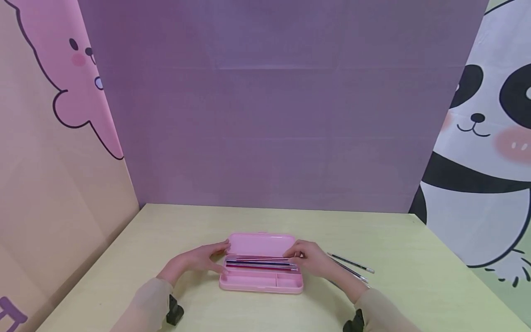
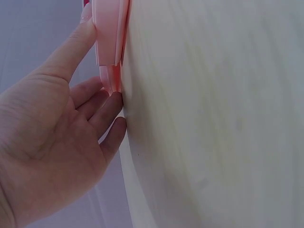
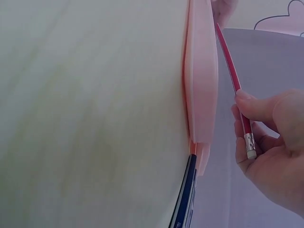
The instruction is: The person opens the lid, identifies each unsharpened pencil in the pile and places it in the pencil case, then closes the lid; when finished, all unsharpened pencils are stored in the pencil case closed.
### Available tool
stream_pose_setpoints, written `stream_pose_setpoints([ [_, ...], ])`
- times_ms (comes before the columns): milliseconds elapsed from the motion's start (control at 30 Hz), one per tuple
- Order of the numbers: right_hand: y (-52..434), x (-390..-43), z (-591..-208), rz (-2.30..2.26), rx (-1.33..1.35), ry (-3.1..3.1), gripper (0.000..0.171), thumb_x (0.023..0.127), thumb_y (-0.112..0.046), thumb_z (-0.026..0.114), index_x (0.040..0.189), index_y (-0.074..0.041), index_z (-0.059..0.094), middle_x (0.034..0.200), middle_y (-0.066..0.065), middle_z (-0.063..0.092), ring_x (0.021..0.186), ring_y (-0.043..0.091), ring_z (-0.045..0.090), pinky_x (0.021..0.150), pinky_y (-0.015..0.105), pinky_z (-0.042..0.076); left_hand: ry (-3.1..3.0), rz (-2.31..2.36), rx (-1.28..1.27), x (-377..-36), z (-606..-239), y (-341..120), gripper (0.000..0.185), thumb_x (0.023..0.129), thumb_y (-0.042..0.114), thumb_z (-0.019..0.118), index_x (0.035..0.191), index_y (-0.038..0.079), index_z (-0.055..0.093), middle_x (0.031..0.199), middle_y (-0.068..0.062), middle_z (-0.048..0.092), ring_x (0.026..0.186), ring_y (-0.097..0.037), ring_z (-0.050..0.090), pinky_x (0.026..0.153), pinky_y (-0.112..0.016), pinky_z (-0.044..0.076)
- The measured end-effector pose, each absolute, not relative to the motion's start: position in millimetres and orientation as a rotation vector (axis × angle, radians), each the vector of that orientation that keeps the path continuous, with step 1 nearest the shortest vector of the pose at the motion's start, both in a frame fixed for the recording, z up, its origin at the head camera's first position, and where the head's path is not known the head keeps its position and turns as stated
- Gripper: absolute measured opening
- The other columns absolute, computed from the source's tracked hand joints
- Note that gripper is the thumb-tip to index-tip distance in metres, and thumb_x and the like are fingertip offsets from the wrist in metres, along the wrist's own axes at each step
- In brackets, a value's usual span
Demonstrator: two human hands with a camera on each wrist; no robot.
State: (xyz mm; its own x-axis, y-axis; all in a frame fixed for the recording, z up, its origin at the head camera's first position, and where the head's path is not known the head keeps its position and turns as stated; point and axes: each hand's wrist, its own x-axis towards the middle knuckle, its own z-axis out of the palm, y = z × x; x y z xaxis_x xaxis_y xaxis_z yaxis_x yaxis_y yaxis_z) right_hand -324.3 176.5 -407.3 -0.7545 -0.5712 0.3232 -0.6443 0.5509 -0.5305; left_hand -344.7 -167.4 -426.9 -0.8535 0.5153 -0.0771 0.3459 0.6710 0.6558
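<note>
An open pink pencil case (image 1: 261, 275) lay near the front middle of the pale yellow-green tabletop (image 1: 415, 276), its lid folded back flat. Several pencils lay lengthwise in its long compartment; the smaller front compartments looked empty. The left hand (image 1: 195, 261) rested against the case's left end, fingers (image 2: 102, 107) straight and touching its edge, thumb on the rim. The right hand (image 1: 313, 262) pinched a red pencil (image 3: 232, 80) near its eraser end, held just above the case. Two loose pencils (image 1: 350, 266) lay just right of that hand. Bare tabletop stretched on all sides. A purple backdrop (image 1: 274, 101) stood behind, cartoon animal panels at either side.
</note>
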Motion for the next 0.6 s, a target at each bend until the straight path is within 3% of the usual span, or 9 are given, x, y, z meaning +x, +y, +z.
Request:
stream_pose_setpoints([
  [600,160,-329,-414,0.962,1.019,-2.757,0.007,0.083,-0.009,0.07,0.089,-0.006,0.07,0.08,0.0,0.068,0.067,0.001,0.051,0.061,0.017,0.048,2.61,0.962,0.723,-345,-426,-168,0.087,0.078,0.034,0.075,0.147,0.008,0.029,0.154,-0.016,0.024,0.141,-0.035,0.025,0.116,-0.051,0.019],
])
